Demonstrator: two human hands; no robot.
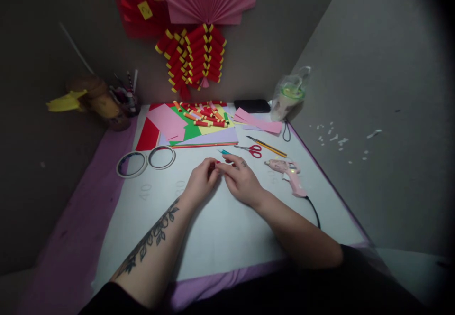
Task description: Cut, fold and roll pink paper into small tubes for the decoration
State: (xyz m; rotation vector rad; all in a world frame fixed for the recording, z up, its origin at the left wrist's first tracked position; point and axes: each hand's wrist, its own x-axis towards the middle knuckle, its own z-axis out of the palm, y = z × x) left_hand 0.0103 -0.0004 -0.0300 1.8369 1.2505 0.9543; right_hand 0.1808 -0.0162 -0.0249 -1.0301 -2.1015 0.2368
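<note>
My left hand (pixel 206 177) and my right hand (pixel 241 177) meet over the middle of the white table sheet. Both are closed, fingertips pinched together around a small red piece (pixel 218 163) that looks like paper. The fingers hide most of it, so its full shape cannot be seen. Just beyond the fingertips lies a teal pen-like tool (pixel 223 152). Red-handled scissors (pixel 254 151) rest a little past my right hand, with a yellow craft knife (pixel 272 148) beside them. A pink glue gun (pixel 289 172) lies on its side to the right.
Two tape rolls (pixel 131 164) lie at left. Coloured paper sheets (pixel 167 123) bear several small paper rolls (pixel 206 113) at the back. Pink strips (pixel 258 123), a black phone (pixel 251 106) and a bagged cup (pixel 289 94) are back right. Paper firecracker strings (pixel 197 59) hang on the wall.
</note>
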